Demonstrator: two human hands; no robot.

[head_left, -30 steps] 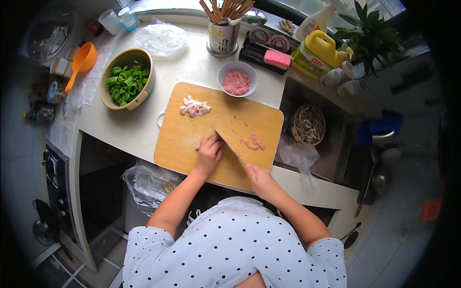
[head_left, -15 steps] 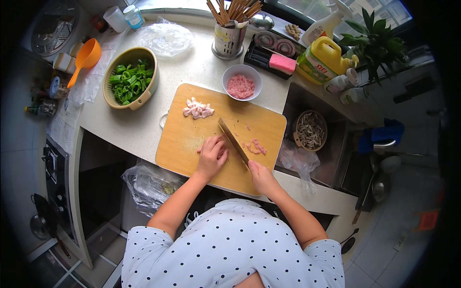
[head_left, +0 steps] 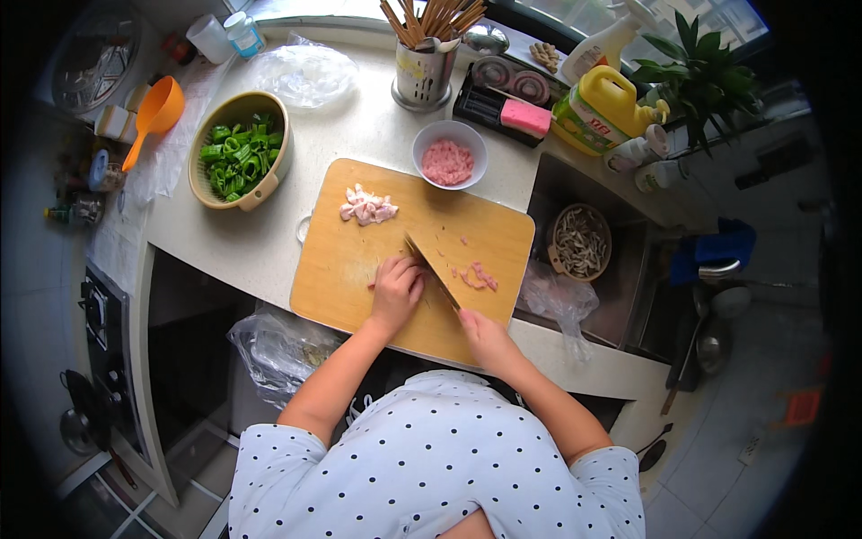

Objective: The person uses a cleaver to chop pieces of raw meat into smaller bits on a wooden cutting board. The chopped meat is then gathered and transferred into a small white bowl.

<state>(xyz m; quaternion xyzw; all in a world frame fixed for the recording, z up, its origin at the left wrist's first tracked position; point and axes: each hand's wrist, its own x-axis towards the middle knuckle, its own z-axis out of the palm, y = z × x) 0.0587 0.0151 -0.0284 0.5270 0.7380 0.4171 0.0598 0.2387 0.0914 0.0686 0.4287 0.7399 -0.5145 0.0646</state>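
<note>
Head view: right hand (head_left: 488,343) is clamped round the knife (head_left: 434,274), which just swung back beside the left hand (head_left: 395,292), so probably slicing again. Left fingers cover the meat (head_left: 371,286) on the board (head_left: 334,250); can't tell if they're gripping.

On the bench (head_left: 359,126), the right hand's grip (head_left: 487,340) holds a knife (head_left: 435,274) slanting across a wooden board (head_left: 341,256); the left hand's grip (head_left: 397,292) holds down pink meat (head_left: 372,284) just beside the blade. Pale chopped pieces (head_left: 368,207), a bowl (head_left: 449,128) of mince (head_left: 447,163) and a colander (head_left: 280,175) of cut green vegetables (head_left: 241,154) lie beyond.
</note>
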